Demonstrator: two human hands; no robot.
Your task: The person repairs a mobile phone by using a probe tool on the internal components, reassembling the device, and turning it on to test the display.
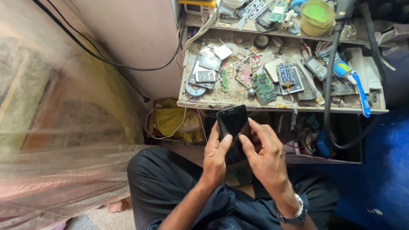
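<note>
Just below the messy workbench (238, 100), the left hand (215, 155) holds the black phone (233, 127) tight so the right hand (266, 155) can press its dark screen.

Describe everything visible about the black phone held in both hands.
The black phone is a slim, glossy slab with rounded corners; its dark face shows no lit picture. It is held upright, slightly tilted, above the person's lap and just below the front edge of the cluttered workbench. The left hand grips its left edge with the thumb on the glass; the right hand holds the right side, its thumb also on the face. The lower end is hidden by the hands.
</note>
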